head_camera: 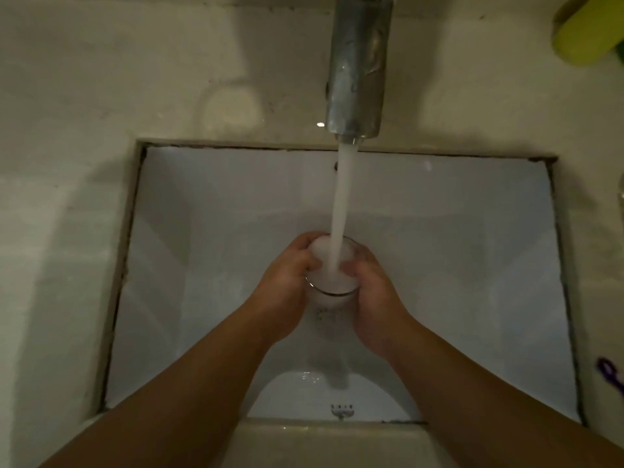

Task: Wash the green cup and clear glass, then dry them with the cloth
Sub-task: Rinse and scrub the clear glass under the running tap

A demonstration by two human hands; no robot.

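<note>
The clear glass is upright over the middle of the white sink, brim-full of foaming water. My left hand grips its left side and my right hand grips its right side, fingers curled round the rim. The tap pours a thick white stream straight into the glass. A yellow-green object, probably the green cup, lies on the counter at the far right top corner, partly cut off. No cloth is in view.
A pale stone counter surrounds the sunken sink on all sides. A purple object lies at the right edge. Water runs down toward the sink's near wall below the glass.
</note>
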